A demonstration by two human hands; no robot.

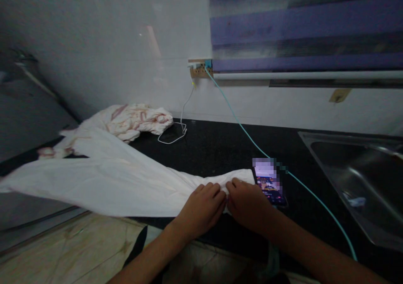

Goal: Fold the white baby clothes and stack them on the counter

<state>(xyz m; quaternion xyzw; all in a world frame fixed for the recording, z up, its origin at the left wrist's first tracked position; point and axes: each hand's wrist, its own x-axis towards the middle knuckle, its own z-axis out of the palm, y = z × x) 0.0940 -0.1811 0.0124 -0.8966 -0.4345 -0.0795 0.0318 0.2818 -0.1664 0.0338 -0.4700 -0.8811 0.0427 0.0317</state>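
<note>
1. Firmly gripping the white cloth [138,183] with both the left hand [204,200] and the right hand [247,202], fingers curled down close together near its narrow right end.
2. Best worked, by judgement, with equal pressure from both sides, feeling for slack under the fingers and handling only a little fabric at a time.
3. Avoid jerking sideways, given the likely drag from the long spread left of the grip. Mind the phone [269,183], lit and lying just right of the grip, within easy reach of an accidental nudge.
4. Bunched and creased at the grip; plain, broader and smoother to the left, then forked into two long parts. Laid along the front of the black counter [217,149].
5. Possibly joined at the far left to the crumpled cloth [135,120], possibly only touching; hard to tell in such dim light.
6. Farther out: beyond the grip and to its left, a loop of white cable [171,142]; beyond and to its right, a teal cable [239,124] running from the socket panel [200,71]; well to the right, a metal sink [340,187].
</note>
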